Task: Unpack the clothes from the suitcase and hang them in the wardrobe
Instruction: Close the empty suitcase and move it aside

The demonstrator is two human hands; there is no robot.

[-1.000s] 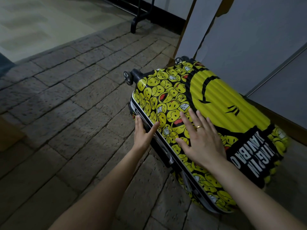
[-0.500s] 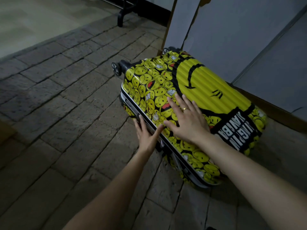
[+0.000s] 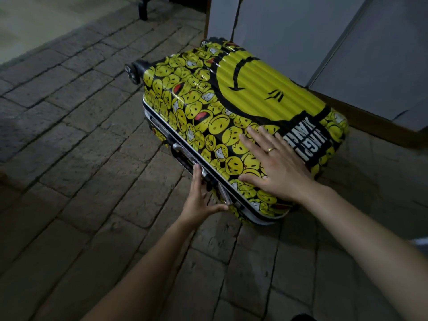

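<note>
A yellow hard-shell suitcase (image 3: pixel 222 105) printed with smiley faces lies flat and closed on the stone floor. Its wheels (image 3: pixel 133 71) point to the far left. My right hand (image 3: pixel 275 163), wearing a ring, rests flat with spread fingers on the lid near the black label. My left hand (image 3: pixel 200 200) is at the suitcase's front side, fingers touching the silver latch and handle (image 3: pixel 185 151) along the metal frame. No clothes are visible; the inside is hidden.
A grey wardrobe panel (image 3: pixel 301 31) stands right behind the suitcase, with a wooden base strip (image 3: pixel 370 126) at the floor. A black stand leg (image 3: pixel 143 10) is at the far top. Stone paving (image 3: pixel 69 135) spreads to the left and front.
My right hand slid along the lid toward the label end. My left hand moved along the front frame to the latch. The view pulled back and shifted.
</note>
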